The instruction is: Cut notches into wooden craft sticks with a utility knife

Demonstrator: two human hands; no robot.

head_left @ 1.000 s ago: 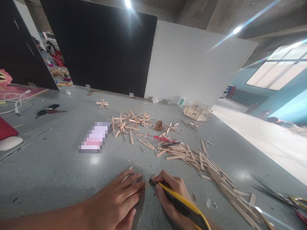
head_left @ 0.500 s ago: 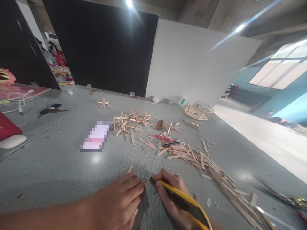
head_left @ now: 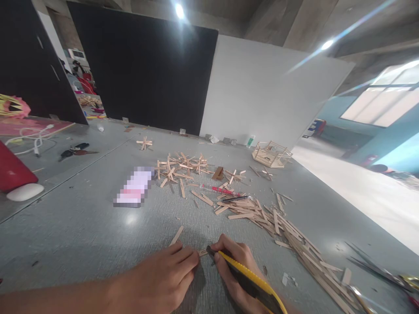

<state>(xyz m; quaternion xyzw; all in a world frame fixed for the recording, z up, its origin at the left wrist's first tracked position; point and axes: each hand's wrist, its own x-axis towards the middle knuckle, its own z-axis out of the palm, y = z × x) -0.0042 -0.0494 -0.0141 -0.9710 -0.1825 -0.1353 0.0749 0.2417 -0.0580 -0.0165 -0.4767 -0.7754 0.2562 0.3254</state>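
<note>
My right hand [head_left: 231, 250] grips a yellow and black utility knife [head_left: 258, 283], its tip pointing left and down at the table. Under that tip lies the end of a small wooden craft stick [head_left: 203, 253]. My left hand [head_left: 170, 277] pins this stick against the table with closed fingers, which hide most of it. Another craft stick [head_left: 177, 235] pokes out just beyond the left knuckles; whether the hand touches it I cannot tell.
Craft sticks [head_left: 294, 235] are heaped along the right, near scissors [head_left: 376, 266]. Further back are star-shaped stick pieces [head_left: 183, 163], a red pen [head_left: 222, 190], a stick frame [head_left: 271, 155] and a blurred-out phone [head_left: 134, 187]. Keys [head_left: 75, 150] and a white mouse [head_left: 25, 192] lie left.
The view has shifted slightly. A bit more of the craft stick shows between my hands, and more of the other stick beyond my left hand. Both grips look the same.
</note>
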